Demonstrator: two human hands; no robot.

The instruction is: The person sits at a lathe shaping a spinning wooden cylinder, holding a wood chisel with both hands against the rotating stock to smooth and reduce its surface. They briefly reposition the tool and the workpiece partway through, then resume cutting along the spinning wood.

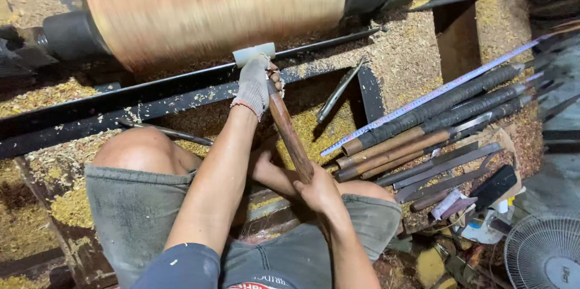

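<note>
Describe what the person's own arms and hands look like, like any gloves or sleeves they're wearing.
The left hand wears a grey knitted work glove with a thin reddish band at the cuff, and the glove stops at the wrist. The right hand is bare, with no glove. Both forearms are uncovered. A dark blue short sleeve shows on the left upper arm. No watch, rings or markings are visible.

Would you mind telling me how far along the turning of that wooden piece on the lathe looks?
Done: the wooden workpiece is already round, and shavings cover the bench. In hand: it spins, blurred, while the gloved left hand steadies the chisel at the tool rest and the right hand grips its handle. Left: no detail is visible yet.
</note>
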